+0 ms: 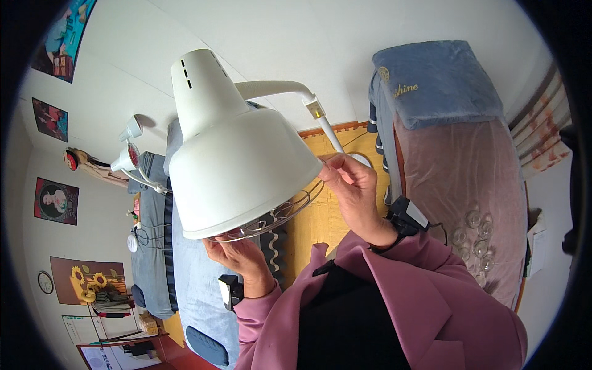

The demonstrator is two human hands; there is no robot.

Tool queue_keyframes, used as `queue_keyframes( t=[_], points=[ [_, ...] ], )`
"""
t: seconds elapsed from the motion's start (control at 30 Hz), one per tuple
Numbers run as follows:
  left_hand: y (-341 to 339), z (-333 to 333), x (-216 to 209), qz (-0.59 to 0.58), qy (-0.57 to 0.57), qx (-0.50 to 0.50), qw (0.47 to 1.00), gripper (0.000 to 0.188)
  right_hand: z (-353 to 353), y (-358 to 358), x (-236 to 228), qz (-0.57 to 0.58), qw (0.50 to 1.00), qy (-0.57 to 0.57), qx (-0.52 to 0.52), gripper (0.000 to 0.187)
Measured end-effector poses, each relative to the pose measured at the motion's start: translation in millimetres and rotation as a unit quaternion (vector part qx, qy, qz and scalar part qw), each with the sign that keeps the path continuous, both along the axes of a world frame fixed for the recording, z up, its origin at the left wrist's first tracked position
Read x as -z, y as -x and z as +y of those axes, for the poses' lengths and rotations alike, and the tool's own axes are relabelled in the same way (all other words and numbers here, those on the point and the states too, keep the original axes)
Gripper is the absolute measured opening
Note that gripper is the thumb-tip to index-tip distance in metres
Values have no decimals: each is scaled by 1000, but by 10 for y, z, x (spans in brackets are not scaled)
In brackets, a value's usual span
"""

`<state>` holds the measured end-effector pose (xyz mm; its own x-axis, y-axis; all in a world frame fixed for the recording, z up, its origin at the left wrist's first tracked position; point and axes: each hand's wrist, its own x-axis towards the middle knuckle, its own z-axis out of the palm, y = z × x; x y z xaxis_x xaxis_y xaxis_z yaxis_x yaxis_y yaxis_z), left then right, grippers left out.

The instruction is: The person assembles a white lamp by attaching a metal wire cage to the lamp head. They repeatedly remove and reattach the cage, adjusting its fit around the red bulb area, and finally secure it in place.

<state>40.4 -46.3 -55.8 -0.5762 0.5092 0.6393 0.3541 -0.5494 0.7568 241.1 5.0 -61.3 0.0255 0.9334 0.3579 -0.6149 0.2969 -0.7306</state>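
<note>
At the lampshade rim (259, 213), right fingers (333, 171) pinch, left fingers (226, 248) curl.

Lamp (237, 163) before the person, nearer left bed (203, 290) partly behind it, right bed (447, 172) off right. Right bed has pillow (441, 86) at far end, glass cups (480, 248) nearer.

White lamp head (240, 161) — tilted, wire guard (279, 224) beneath

Wht lamp (237, 166), wire grd (271, 227), L hand (243, 258) under, R hand (354, 191) at edge
</note>
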Motion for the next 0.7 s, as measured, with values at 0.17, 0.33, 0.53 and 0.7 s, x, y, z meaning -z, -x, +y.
queue_keyframes(
  t=[0.17, 0.33, 0.53, 0.7],
  points=[
    [-60, -27, -10, 19, 7, -12, 1000, 35, -65, -78, -78, -76, 995, -34, 48, 20],
    [-108, -60, -56, 25, 6, 44, 999, 33, -44, -106, -40, -26, 998, -47, -33, 22],
    [-86, -59, -19, 5, 11, 15, 1000, 30, 13, -169, 13, -38, 995, -63, -61, 17],
    [-8, -139, -16, 67, 30, 40, 996, 33, 99, -329, 88, -67, 990, -98, -80, 11]
  ],
)
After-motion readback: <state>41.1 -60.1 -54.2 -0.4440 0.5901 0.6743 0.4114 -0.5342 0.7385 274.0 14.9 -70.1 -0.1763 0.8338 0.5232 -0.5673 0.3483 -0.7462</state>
